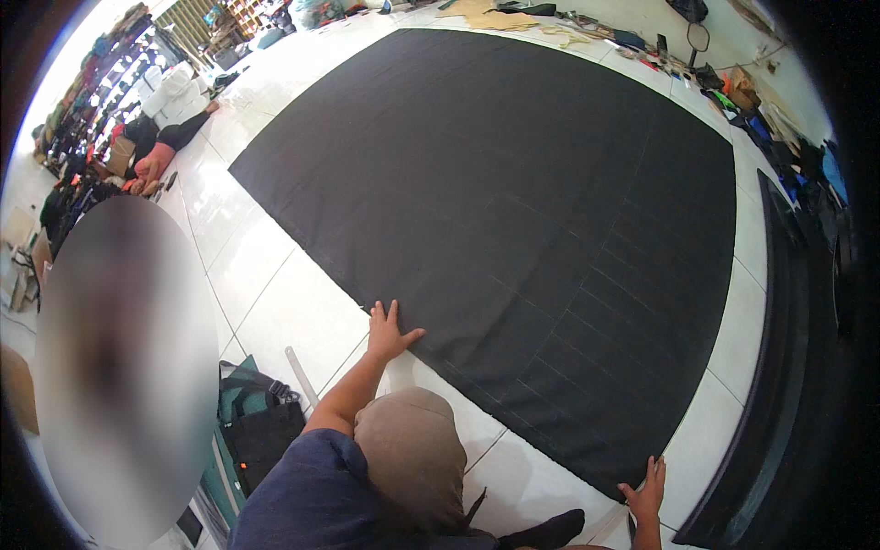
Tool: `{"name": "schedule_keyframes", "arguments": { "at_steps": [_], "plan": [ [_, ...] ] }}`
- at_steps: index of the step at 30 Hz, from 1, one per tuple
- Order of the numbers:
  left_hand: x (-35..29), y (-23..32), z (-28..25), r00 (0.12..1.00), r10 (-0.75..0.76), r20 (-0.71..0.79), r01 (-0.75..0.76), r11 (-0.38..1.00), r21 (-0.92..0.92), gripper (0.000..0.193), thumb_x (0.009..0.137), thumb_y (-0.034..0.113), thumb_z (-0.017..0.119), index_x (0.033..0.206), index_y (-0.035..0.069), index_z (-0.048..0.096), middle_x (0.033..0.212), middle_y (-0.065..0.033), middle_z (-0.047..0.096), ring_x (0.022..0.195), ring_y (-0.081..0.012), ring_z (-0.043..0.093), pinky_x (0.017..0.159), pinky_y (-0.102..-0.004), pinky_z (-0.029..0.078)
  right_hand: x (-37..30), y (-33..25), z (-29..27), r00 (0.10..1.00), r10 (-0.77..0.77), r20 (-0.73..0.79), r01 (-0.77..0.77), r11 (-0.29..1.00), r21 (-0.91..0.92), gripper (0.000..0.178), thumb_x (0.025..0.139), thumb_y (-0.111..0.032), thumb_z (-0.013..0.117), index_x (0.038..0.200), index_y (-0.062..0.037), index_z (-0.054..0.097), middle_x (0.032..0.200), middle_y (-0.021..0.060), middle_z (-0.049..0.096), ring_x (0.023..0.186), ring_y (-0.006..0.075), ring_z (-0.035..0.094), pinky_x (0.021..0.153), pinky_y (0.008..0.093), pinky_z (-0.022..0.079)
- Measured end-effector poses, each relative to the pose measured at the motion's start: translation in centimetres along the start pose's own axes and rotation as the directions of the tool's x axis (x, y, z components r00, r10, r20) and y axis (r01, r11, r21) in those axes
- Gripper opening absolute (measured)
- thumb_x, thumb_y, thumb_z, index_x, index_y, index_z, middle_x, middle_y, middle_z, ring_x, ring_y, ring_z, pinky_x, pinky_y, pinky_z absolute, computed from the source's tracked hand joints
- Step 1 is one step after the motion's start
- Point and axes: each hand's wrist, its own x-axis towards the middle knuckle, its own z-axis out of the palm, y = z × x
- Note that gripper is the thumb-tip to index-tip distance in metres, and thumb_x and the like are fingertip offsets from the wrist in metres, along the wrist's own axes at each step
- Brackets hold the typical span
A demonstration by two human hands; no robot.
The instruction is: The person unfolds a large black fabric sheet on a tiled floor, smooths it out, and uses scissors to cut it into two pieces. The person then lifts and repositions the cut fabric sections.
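Observation:
A large sheet of black fabric lies spread flat over the white tiled floor, with thin pale lines drawn across its right and near parts. My left hand rests on the fabric's near left edge, its fingers spread. At the near right corner, my right hand touches the cloth, with the thumb held apart from the fingers. Neither hand shows anything gripped in it. My bent knee and a dark-covered foot are between my arms.
A metal ruler and a green and black bag lie to my left. Long black material runs along the right side. A person lies by piled goods at the far left. Scraps and tools line the far wall. A blurred patch hides the near left.

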Motion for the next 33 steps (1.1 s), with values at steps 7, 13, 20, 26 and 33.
{"name": "schedule_keyframes", "arguments": {
  "at_steps": [7,13,20,26,33],
  "plan": [
    [-0.9,2.0,0.3,0.998,-0.054,0.041,0.051,0.997,0.063,0.107,0.078,0.069,0.064,0.155,0.009,0.018,0.158,-0.0298,0.008,0.148,-0.0430,0.007,0.116,-0.0588,0.006,0.0,1.0,-0.8,1.000,0.013,0.016,-0.012,0.998,-0.068,0.108,0.062,-0.028,0.090,0.148,-0.0011,0.031,0.158,0.0230,0.019,0.145,0.0429,0.020,0.117,0.0479,0.023],
    [-1.1,1.5,0.3,0.990,-0.052,0.129,0.039,0.994,0.101,0.105,0.085,0.075,0.047,0.156,0.008,0.007,0.159,-0.0281,-0.004,0.149,-0.0397,-0.007,0.115,-0.0602,-0.001,0.3,2.4,0.3,0.998,-0.055,0.014,0.056,0.995,-0.080,0.109,0.063,-0.031,0.089,0.148,0.0002,0.029,0.156,0.0240,0.023,0.142,0.0442,0.024,0.116,0.0480,0.025],
    [-0.4,1.2,-0.3,0.989,-0.001,0.148,-0.025,0.984,0.175,0.106,0.086,0.077,0.043,0.156,0.006,0.006,0.159,-0.0292,-0.004,0.148,-0.0416,-0.007,0.115,-0.0613,-0.002,-0.4,1.2,-0.7,0.997,-0.072,0.011,0.073,0.996,-0.043,0.106,0.061,-0.033,0.090,0.146,-0.0003,0.035,0.153,0.0245,0.028,0.141,0.0421,0.028,0.115,0.0474,0.029],
    [-0.8,1.7,0.6,0.997,0.014,0.077,-0.032,0.972,0.231,0.094,0.091,0.060,0.052,0.154,0.002,0.013,0.158,-0.0298,0.006,0.148,-0.0434,0.004,0.115,-0.0607,-0.002,-0.5,0.8,-3.0,0.994,0.032,0.109,-0.027,0.998,-0.048,0.100,0.067,-0.038,0.085,0.150,-0.0173,0.033,0.157,0.0170,0.025,0.146,0.0359,0.022,0.117,0.0450,0.027],
    [-2.3,0.7,4.5,0.982,0.185,0.044,-0.190,0.939,0.288,0.081,0.097,0.055,0.045,0.155,0.009,0.014,0.160,-0.0252,0.007,0.148,-0.0427,0.008,0.116,-0.0611,0.005,-4.2,7.3,-1.1,0.933,0.317,-0.171,-0.297,0.946,0.133,0.079,0.075,-0.032,0.081,0.142,-0.0118,0.045,0.143,0.0175,0.041,0.131,0.0353,0.043,0.108,0.0422,0.039]
  ]
}}
